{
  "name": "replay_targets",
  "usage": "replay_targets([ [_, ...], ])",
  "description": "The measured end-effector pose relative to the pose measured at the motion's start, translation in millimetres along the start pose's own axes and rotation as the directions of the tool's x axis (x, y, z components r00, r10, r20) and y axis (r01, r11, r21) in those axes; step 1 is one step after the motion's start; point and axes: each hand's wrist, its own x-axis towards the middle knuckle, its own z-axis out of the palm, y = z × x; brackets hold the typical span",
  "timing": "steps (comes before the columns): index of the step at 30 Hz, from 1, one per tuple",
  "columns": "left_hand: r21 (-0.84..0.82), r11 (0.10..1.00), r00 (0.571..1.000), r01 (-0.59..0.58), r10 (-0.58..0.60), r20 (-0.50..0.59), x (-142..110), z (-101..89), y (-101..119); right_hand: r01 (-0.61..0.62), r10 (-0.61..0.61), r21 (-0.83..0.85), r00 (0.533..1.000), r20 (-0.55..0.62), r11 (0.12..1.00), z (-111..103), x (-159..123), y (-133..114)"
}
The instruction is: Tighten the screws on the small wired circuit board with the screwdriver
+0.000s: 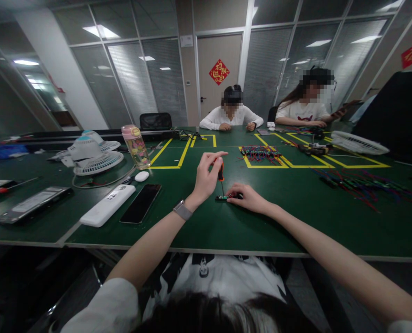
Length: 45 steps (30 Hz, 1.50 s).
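My left hand (206, 175) pinches the orange handle of a small screwdriver (221, 178), held upright with its tip down on a small green circuit board (222, 198) on the green table (226, 222). A grey watch sits on that wrist. My right hand (245, 196) lies on the table just right of the tip, fingers pressed on the board and holding it down.
Left of my hands lie a black phone (140, 203), a white power bank (107, 205), a white mouse (142, 176), a pink-capped bottle (135, 147) and a white fan (95, 157). Bundles of coloured wires (365, 185) spread at right. Two people sit across the table.
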Motion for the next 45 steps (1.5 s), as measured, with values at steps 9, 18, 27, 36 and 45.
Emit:
replay_targets([
  [9,-0.023,0.999,1.0,0.027,-0.027,0.001,-0.8,2.1,0.1,0.004,-0.004,0.016,1.0,-0.001,1.0,0.3,-0.2,-0.7],
  [18,-0.071,0.996,0.997,0.055,-0.05,0.064,-2.7,3.8,-1.7,0.014,-0.015,-0.015,1.0,-0.012,1.0,-0.4,-1.2,-2.6],
  [27,-0.014,0.999,0.999,0.035,-0.035,0.022,0.0,2.2,1.0,0.064,-0.065,-0.043,0.997,-0.029,0.997,-2.2,-1.9,-5.1],
  [36,-0.044,0.996,0.996,0.074,-0.072,0.048,-3.2,5.9,-5.2,0.096,-0.097,-0.018,0.994,-0.049,0.995,-0.5,-2.6,-3.3],
  [45,-0.074,0.99,0.992,0.117,-0.113,0.049,-3.1,3.0,-1.5,0.047,-0.047,-0.015,0.998,-0.041,0.999,-0.8,-3.1,-4.3],
])
